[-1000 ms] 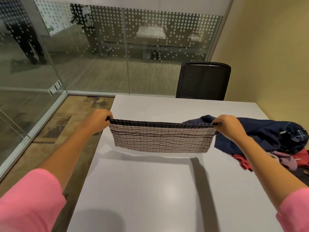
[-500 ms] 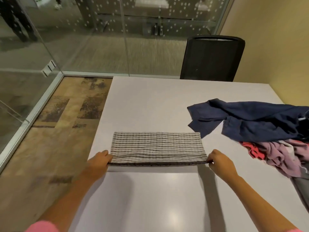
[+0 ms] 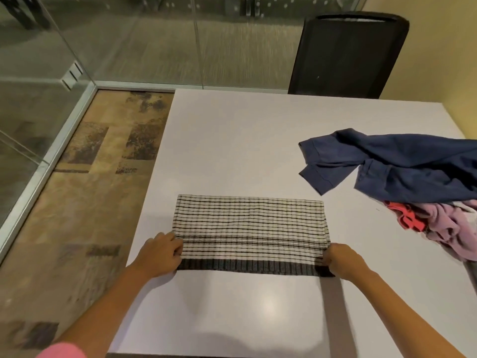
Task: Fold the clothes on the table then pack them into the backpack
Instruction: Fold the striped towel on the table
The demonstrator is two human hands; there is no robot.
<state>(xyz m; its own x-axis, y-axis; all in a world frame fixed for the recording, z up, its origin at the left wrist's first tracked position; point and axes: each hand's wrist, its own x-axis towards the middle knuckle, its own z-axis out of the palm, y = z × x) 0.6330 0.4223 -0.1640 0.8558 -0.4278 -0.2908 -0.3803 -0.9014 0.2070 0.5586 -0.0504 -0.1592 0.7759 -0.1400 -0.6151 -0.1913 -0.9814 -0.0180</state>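
A checked black-and-white garment (image 3: 250, 226) with a dark ribbed waistband lies flat and folded on the white table (image 3: 232, 138). My left hand (image 3: 160, 254) pinches its near left corner at the waistband. My right hand (image 3: 340, 259) pinches the near right corner. A navy blue garment (image 3: 402, 166) lies crumpled at the right, with a pink and red pile (image 3: 438, 223) of clothes just in front of it. The backpack is not in view.
A black office chair (image 3: 346, 52) stands at the table's far side. Glass walls run along the left and back, and a yellow wall stands at the right. The table's left edge borders patterned floor.
The checked garment was held up in the air, then laid flat on the table. Both hands came down toward me with its waistband, which now shows along the near edge.
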